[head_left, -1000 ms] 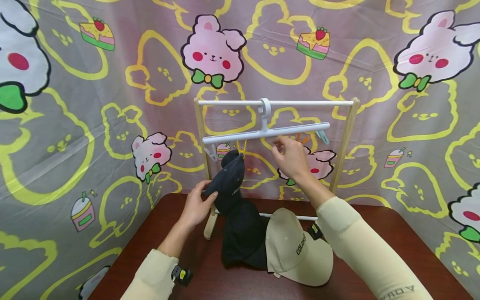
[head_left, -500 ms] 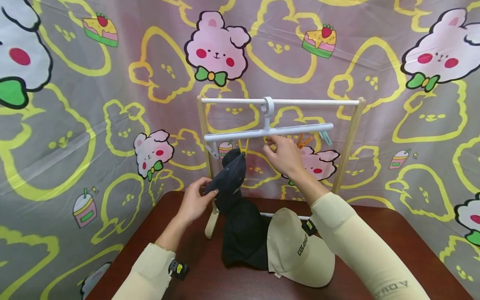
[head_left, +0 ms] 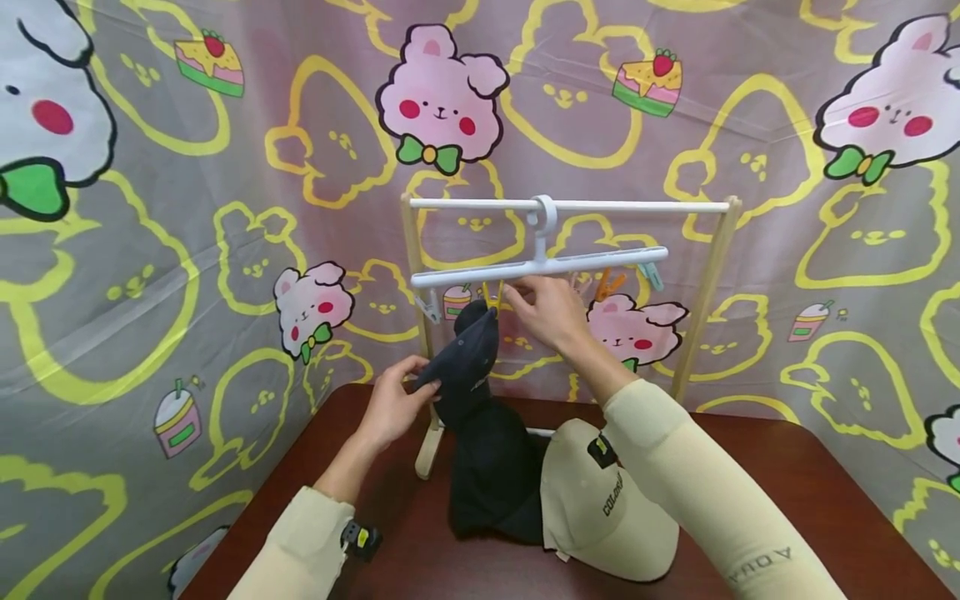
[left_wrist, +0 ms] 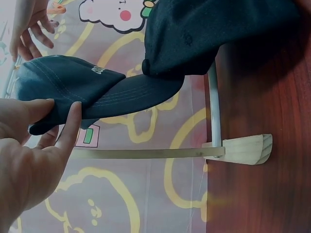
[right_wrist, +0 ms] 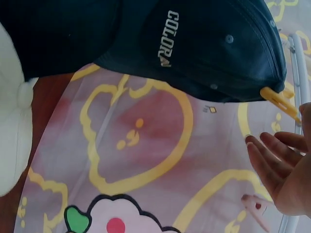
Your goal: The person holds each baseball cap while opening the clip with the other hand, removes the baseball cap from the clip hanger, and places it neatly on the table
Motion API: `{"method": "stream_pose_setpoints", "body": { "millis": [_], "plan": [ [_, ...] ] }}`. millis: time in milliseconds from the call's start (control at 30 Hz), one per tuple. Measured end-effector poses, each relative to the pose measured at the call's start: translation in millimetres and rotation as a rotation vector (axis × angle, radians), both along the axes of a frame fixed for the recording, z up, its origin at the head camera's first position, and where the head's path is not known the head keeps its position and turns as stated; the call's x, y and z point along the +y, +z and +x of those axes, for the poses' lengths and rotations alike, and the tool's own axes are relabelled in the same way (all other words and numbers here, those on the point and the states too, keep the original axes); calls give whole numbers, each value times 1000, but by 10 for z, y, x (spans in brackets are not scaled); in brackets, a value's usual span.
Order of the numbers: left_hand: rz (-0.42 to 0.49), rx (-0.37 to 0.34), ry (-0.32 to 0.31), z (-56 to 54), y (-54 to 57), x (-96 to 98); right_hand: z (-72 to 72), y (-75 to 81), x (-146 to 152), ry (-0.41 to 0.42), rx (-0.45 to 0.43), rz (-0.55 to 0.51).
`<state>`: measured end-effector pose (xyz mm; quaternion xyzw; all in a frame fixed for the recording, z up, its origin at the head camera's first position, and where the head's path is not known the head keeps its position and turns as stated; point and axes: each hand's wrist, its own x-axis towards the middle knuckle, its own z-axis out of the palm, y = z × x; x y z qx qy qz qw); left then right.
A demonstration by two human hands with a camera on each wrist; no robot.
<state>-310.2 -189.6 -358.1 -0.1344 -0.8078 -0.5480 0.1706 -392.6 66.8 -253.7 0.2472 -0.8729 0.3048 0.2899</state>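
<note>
A dark navy baseball cap (head_left: pixel 468 358) hangs from a yellow clip (right_wrist: pixel 281 103) under the white hanger (head_left: pixel 480 273). My left hand (head_left: pixel 393 404) pinches the cap's edge between thumb and fingers, as the left wrist view also shows. My right hand (head_left: pixel 551 308) is raised just right of the clip. In the right wrist view its fingers (right_wrist: pixel 272 158) are loosely bent, with the thumb beside the clip's free end. Below, a black cap (head_left: pixel 495 475) and a beige cap (head_left: pixel 603 500) with dark lettering sit on the table (head_left: pixel 420 533).
The hanger hooks over the top bar of a wooden-sided rack (head_left: pixel 705 300). An orange clip (head_left: pixel 610 285), a teal clip (head_left: pixel 651 273), a grey clip (head_left: pixel 429 308) and a pink clip (right_wrist: pixel 256 211) also hang from it. A patterned curtain (head_left: pixel 750 250) stands close behind.
My right hand has moved left along the underside of the hanger, up to the yellow clip. My left hand keeps its pinch on the navy cap.
</note>
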Motion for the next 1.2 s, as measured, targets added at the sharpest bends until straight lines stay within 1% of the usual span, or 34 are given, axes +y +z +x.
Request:
{"method": "stream_pose_setpoints", "body": {
  "millis": [167,300,467,600,767,1033,1200],
  "plan": [
    [-3,16,-9,4,29,-1,2,1,-63,-11,25,-27],
    [-11,16,-7,6,42,-6,-11,-22,-97,-15,29,-45],
    [-32,9,-7,8,34,-16,-32,-70,-143,-9,31,-63],
    [-31,15,-16,12,31,-24,-44,-84,-184,-19,46,-65],
    [-24,21,-29,18,37,-41,-45,-75,-236,-36,49,-70],
    [-16,8,-35,27,41,-47,-38,-58,-315,-88,70,-70],
    [-14,-5,-35,31,52,-57,-24,-45,-324,-86,86,-79]
  ]
}}
